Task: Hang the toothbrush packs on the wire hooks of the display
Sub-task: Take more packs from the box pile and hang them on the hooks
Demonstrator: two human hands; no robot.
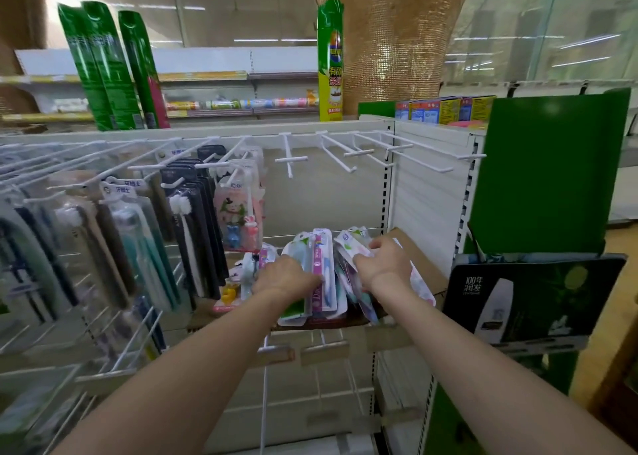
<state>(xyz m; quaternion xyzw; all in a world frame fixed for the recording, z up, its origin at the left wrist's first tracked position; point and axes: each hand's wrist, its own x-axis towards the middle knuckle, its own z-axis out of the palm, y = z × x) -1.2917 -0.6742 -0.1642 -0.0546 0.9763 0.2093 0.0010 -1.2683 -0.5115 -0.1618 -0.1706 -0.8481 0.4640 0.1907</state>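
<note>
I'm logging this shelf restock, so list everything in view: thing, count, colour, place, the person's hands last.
loose toothbrush packs: a pile, pink, white and blue, in the cardboard box.
cardboard box: one, brown, on the shelf centre right.
hung toothbrush packs: several rows, black, teal and pink, on the left hooks.
empty wire hooks: several, white, top right of the display.
spray cans: four, green, on top of the display.
small boxes: a few, blue and yellow, top right.
poster: one, dark, lower right.
left hand: grips packs in the pile.
right hand: grips packs in the pile.
</note>
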